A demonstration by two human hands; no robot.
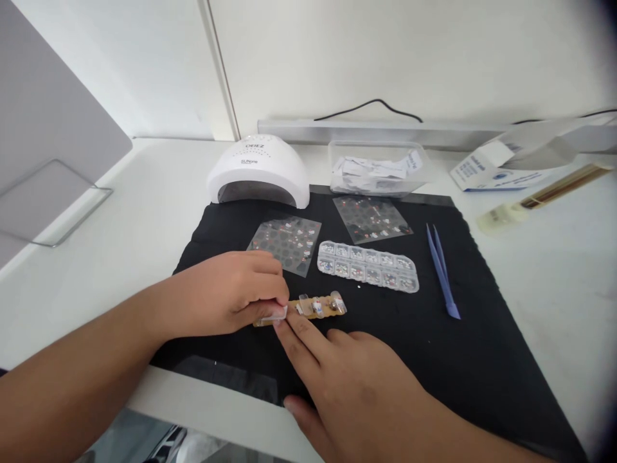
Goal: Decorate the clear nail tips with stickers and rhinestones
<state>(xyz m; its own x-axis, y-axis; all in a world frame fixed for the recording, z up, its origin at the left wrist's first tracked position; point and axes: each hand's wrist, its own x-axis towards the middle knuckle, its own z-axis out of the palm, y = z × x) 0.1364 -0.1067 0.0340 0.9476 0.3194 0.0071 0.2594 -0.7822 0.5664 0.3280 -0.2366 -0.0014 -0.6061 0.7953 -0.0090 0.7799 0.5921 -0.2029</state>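
Note:
My left hand [245,286] is closed in a pinch on a small white pad [276,314], pressed over the left end of a gold-coloured nail display strip [312,307]. The pad's exact kind is hard to make out. Several press-on nails with small charms [317,307] sit along the strip's right part; the left part is hidden by my fingers. My right hand [347,379] lies palm down, fingers stretched, with two fingertips touching the strip beside the pad. Behind the strip lie a clear sticker sheet [294,241] and a compartment case of tiny gems [369,265].
A black mat [385,334] covers the white table. Blue tweezers [442,273] lie at right, near a second sticker sheet [371,218]. At the back stand a white nail lamp [260,164], a clear tub of white packets [378,168], an open box [511,164] and a stick holder [504,217].

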